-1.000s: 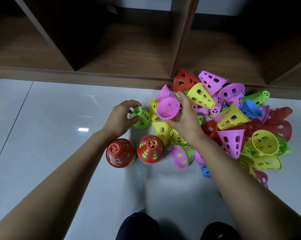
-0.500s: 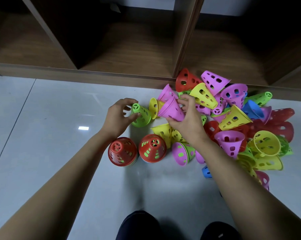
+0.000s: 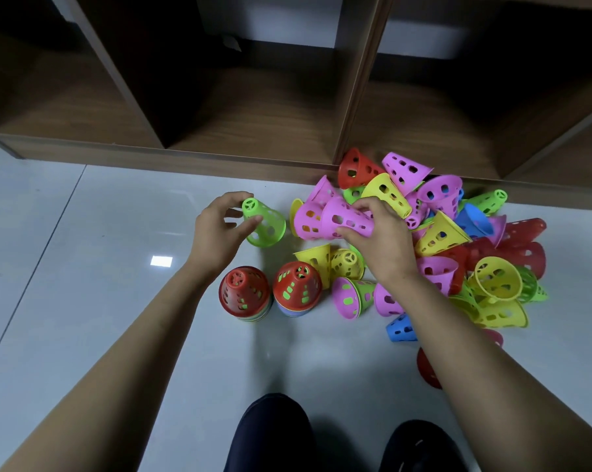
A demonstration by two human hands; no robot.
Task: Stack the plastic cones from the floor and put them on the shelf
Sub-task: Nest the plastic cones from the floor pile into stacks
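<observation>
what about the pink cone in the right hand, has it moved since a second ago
Yes: the pink cone turned from mouth-up onto its side, yet kept its place beyond the right red-topped stack.

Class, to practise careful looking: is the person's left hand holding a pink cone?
No, the left hand grips a green cone, while the right hand holds the pink cone.

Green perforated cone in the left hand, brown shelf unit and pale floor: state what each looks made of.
Green perforated cone, gripped by the left hand: moulded plastic, smooth, slight sheen; thin walls with clean cut-out holes.
Brown shelf unit: wood-grain board, matte, probably laminate; streaked grain, sharp edges.
Pale floor: glossy tile, likely ceramic; it mirrors a light and shows a grout line.
</observation>
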